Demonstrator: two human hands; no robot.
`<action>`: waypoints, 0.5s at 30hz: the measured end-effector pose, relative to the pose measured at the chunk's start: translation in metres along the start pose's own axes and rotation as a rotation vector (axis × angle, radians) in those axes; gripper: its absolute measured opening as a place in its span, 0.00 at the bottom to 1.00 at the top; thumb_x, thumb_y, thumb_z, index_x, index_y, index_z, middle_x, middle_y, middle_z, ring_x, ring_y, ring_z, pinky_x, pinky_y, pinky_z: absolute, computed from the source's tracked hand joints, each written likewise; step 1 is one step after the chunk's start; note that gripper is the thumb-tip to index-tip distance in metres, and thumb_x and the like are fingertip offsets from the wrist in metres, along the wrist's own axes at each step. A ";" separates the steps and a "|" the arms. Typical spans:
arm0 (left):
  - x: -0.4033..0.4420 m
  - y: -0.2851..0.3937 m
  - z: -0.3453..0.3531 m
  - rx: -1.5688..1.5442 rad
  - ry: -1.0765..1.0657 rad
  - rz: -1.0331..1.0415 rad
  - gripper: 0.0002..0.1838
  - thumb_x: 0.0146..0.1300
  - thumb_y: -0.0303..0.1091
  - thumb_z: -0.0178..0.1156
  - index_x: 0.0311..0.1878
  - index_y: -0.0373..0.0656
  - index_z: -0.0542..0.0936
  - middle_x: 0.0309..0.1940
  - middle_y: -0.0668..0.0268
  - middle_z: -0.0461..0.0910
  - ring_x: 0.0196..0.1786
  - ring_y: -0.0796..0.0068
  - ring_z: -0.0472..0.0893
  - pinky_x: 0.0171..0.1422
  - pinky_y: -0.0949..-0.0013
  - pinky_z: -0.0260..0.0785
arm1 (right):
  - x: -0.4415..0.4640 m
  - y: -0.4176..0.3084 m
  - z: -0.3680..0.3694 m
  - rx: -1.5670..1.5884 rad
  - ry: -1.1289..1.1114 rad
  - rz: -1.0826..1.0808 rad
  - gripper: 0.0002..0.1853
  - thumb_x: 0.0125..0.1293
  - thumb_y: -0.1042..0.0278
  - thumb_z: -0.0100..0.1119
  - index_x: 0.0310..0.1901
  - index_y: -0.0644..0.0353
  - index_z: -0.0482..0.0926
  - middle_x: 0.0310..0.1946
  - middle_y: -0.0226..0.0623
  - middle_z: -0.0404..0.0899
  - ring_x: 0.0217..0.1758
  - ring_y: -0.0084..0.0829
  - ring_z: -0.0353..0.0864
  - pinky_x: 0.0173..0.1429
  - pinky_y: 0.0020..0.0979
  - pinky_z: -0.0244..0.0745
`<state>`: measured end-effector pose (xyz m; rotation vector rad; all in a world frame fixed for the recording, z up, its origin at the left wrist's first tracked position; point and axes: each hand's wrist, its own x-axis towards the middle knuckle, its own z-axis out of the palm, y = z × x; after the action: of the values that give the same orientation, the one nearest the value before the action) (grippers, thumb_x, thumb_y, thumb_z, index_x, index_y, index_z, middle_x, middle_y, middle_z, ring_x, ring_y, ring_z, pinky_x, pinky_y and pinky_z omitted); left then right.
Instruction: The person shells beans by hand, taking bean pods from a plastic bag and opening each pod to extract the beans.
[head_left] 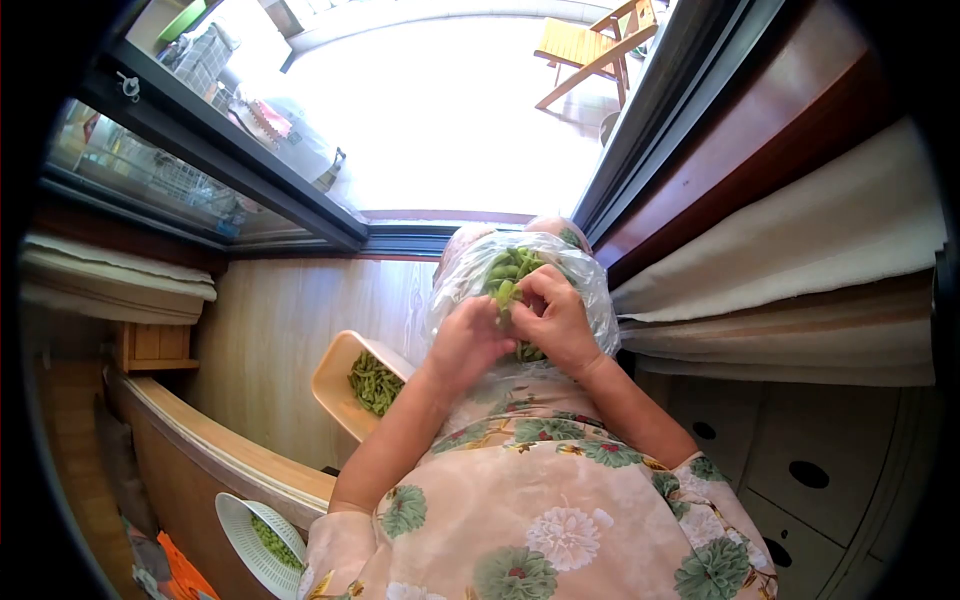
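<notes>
A clear plastic bag (453, 290) lies open on the lap, with green pods (515, 262) in it. Over the bag, both hands meet at one green pod (505, 294). My left hand (470, 340) is closed at the pod's left side, its fingertips slightly blurred. From the right, my right hand (556, 318) pinches the same pod between thumb and fingers. More pods show below, between the hands.
A peach-coloured bin (335, 372) holding pods stands on the floor at the left. Lower left is a white basket (240, 545) with green beans. A curved wooden edge (230, 455), a door frame (400, 240), curtains (790, 240) and a wooden chair (590, 45) surround the lap.
</notes>
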<state>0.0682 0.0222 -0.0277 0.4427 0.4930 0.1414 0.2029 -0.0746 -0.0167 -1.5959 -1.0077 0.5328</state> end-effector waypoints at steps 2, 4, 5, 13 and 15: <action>0.000 0.001 0.006 0.017 0.005 -0.005 0.15 0.72 0.37 0.44 0.51 0.40 0.75 0.44 0.65 0.80 0.42 0.75 0.79 0.45 0.70 0.73 | 0.001 -0.001 -0.002 -0.009 -0.008 0.030 0.06 0.53 0.76 0.59 0.32 0.67 0.76 0.30 0.38 0.72 0.29 0.30 0.75 0.34 0.29 0.71; -0.002 0.002 0.014 0.124 0.038 0.003 0.13 0.71 0.36 0.48 0.51 0.40 0.76 0.43 0.65 0.80 0.40 0.76 0.79 0.42 0.73 0.73 | 0.001 0.005 -0.001 0.076 0.006 0.064 0.06 0.55 0.75 0.59 0.33 0.67 0.75 0.30 0.37 0.72 0.29 0.27 0.74 0.35 0.27 0.71; -0.003 0.002 0.017 0.178 0.055 0.008 0.12 0.71 0.36 0.50 0.51 0.40 0.76 0.42 0.65 0.80 0.38 0.76 0.79 0.40 0.74 0.73 | 0.001 0.009 -0.001 0.119 0.012 0.081 0.06 0.56 0.75 0.59 0.34 0.67 0.75 0.30 0.36 0.72 0.29 0.26 0.73 0.35 0.27 0.71; -0.007 -0.005 0.018 0.555 0.139 0.155 0.12 0.68 0.35 0.58 0.50 0.39 0.79 0.35 0.69 0.81 0.34 0.85 0.78 0.36 0.82 0.70 | 0.003 0.014 -0.003 0.385 -0.042 0.259 0.05 0.61 0.73 0.57 0.34 0.65 0.75 0.27 0.28 0.74 0.32 0.18 0.72 0.37 0.23 0.69; -0.007 -0.006 0.023 0.603 0.183 0.236 0.13 0.66 0.34 0.60 0.50 0.39 0.80 0.34 0.70 0.81 0.33 0.86 0.77 0.35 0.83 0.69 | 0.003 0.008 -0.005 0.422 -0.094 0.294 0.05 0.61 0.72 0.57 0.34 0.65 0.76 0.28 0.27 0.75 0.33 0.17 0.72 0.38 0.22 0.69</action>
<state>0.0736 0.0064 -0.0097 1.0865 0.6621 0.2631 0.2109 -0.0749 -0.0219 -1.3497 -0.6724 0.9621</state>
